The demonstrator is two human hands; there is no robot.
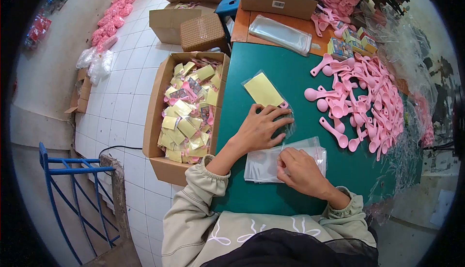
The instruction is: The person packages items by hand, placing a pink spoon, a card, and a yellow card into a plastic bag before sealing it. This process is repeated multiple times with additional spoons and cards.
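Note:
My left hand (264, 127) lies with fingers spread over the lower part of a clear plastic bag that holds a yellow card (264, 90). A bit of pink shows at the card's lower corner, and the rest there is under my fingers. Just below, my right hand (301, 169) is closed above a stack of clear plastic bags (259, 165). Its fingertips are bent inward, and whatever they pinch is hidden. To the right spreads a large pile of pink spoons (361, 102) on the green table (242, 117).
A cardboard box (154, 121) full of bagged yellow cards and pink spoons stands left of the table. More clear bags (281, 33) and small card stacks (341, 49) lie at the back. Crumpled plastic film (411, 63) hangs along the right edge. A blue metal rail (72, 170) stands at lower left.

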